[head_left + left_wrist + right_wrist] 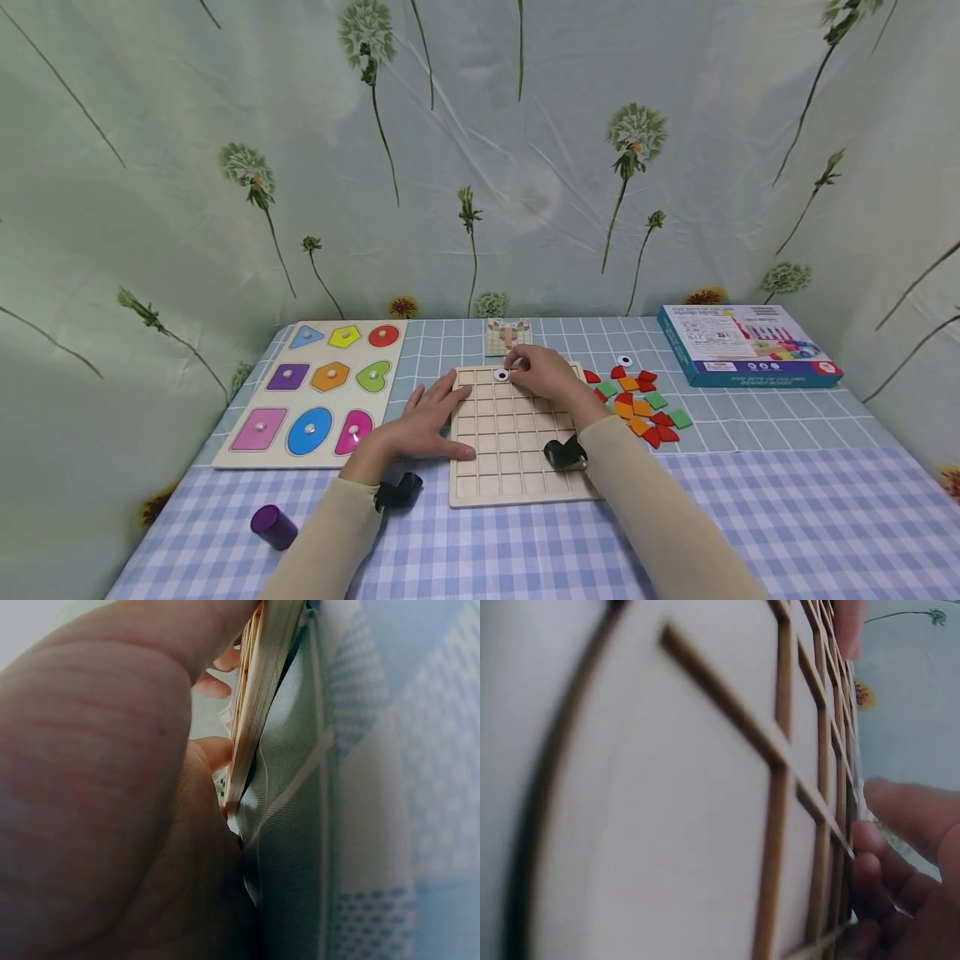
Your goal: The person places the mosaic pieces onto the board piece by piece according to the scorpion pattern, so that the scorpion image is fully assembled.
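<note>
I see the left hand [420,427] spread wide, its fingers and thumb resting on the grid board [489,463] immediately to its right. The right hand [546,377] has bent fingers, tips at the edge of 1 eye disc [500,376] just left of them, in the board's far row; I cannot tell whether they pinch it. Coloured tiles [642,407] lie right of this hand.

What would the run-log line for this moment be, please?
left hand: touching wooden grid board; right hand: at eye disc, top row; colored tiles: right of board
</note>
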`<state>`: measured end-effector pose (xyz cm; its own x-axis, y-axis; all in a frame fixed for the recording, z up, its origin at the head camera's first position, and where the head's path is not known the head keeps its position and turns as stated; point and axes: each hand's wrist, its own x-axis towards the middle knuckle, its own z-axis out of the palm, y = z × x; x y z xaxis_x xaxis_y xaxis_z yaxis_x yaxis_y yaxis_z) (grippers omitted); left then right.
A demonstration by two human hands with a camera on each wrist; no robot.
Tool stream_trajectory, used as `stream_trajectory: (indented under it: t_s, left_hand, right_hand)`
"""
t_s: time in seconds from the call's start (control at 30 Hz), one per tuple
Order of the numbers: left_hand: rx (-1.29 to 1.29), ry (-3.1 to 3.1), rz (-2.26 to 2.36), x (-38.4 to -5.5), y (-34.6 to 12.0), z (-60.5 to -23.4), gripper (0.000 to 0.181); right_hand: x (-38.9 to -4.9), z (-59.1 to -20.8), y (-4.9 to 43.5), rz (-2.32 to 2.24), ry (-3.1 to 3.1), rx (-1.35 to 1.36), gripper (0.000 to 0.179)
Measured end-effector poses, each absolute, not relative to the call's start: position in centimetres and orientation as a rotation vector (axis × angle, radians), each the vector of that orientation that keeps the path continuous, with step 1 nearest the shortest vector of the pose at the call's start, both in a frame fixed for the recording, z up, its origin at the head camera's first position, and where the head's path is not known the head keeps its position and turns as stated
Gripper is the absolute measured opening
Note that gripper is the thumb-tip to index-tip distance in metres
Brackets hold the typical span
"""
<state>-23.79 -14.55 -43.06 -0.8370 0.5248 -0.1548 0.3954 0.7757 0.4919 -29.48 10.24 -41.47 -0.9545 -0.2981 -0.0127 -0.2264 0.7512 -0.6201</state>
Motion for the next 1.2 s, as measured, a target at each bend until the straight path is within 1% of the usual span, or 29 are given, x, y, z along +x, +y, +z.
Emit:
stream_trajectory:
  t_s: [0.2, 0.33, 0.6, 0.9, 1.07, 1.2]
  left_hand:
    - [0.718, 2.688, 0.643, -24.0, -14.4, -43.1, 0.104]
    - [0.716, 2.68, 0.651, -24.0, -14.3, -43.0, 0.104]
    - [0.724, 2.682, 0.679, -23.8, -14.2, -43.0, 0.102]
    - [0.725, 2.679, 0.703, -23.8, -14.4, -43.3, 0.1]
    - [0.71, 2.692, 0.697, -23.7, -14.6, -43.2, 0.099]
    - [0.722, 2.691, 0.693, -23.7, -14.7, -43.1, 0.098]
  right_hand:
    - [-29.1, -41.1, 12.1, -1.201, 2.74, -0.424, 0.026]
    - [-28.8, -40.8, 13.5, -1.257, 2.765, -0.369, 0.027]
    - [-28.4, -40.3, 15.7, -1.379, 2.873, -0.167, 0.026]
    - [-28.0, -40.2, 17.7, -1.37, 2.91, -0.064, 0.027]
    - [-28.3, -40.7, 18.7, -1.331, 2.919, -0.038, 0.029]
    - [-28.6, -40.9, 19.8, -1.331, 2.922, 0.05, 0.031]
